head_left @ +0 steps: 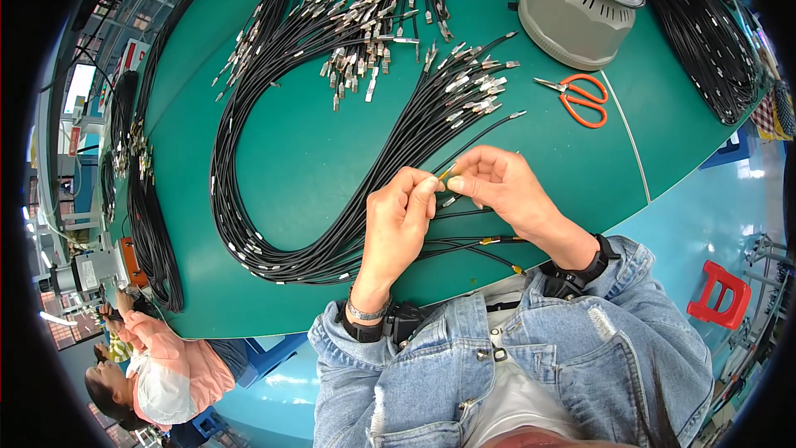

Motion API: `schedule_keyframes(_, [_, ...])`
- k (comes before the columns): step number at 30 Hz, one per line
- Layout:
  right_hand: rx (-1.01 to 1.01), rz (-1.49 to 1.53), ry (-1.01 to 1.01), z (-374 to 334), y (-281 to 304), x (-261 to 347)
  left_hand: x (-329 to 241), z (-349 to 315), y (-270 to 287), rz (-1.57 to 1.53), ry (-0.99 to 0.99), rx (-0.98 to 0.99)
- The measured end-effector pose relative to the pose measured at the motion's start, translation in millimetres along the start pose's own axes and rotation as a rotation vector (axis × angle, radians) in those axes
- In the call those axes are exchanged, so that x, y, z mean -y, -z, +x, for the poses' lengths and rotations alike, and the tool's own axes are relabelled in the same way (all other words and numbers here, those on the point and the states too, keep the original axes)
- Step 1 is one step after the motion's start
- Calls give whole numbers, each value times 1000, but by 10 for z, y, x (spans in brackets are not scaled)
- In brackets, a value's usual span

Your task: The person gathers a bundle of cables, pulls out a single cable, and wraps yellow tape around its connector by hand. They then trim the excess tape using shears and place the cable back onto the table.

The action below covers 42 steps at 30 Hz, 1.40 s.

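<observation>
Both hands meet over the near part of a green table, their fingertips pinched together. Between them shows a small yellow piece [447,172]; fingers hide most of it, and I cannot tell whether a cable is joined to it. My left hand [396,220] is closed on it from one side, my right hand [504,189] from the other. Under and beside them runs a looped bundle of black cables [225,191] with silvery connectors [477,91] at the far ends. Closer to me, several cable ends carry yellow tips [518,270].
Orange-handled scissors [587,104] lie right of the connectors. Behind them stands a round grey machine [572,25]. More cable bundles [705,41] hang at the far right and lie at the left [153,232]. A co-worker [178,365] sits at lower left; a red stool [720,294] stands right.
</observation>
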State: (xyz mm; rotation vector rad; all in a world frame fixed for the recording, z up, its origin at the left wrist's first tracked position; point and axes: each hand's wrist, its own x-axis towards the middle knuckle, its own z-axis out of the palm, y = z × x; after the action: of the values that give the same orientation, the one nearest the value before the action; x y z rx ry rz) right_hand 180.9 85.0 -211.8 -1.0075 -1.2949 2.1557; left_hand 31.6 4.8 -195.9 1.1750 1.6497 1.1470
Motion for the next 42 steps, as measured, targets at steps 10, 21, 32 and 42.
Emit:
schedule_keyframes(10, [5, 68, 186, 14, 75, -38, -22, 10, -22, 11, 19, 85])
schedule_keyframes(21, [13, 86, 223, -61, 85, -55, -40, -42, -244, 419, -399, -183])
schedule_keyframes(32, [-19, 91, 224, -142, 134, 25, -131, -44, -359, 510, -423, -189])
schedule_keyframes(42, [-192, 36, 325, -261, 635, 536, -344, 32, -427, 522, -401, 13])
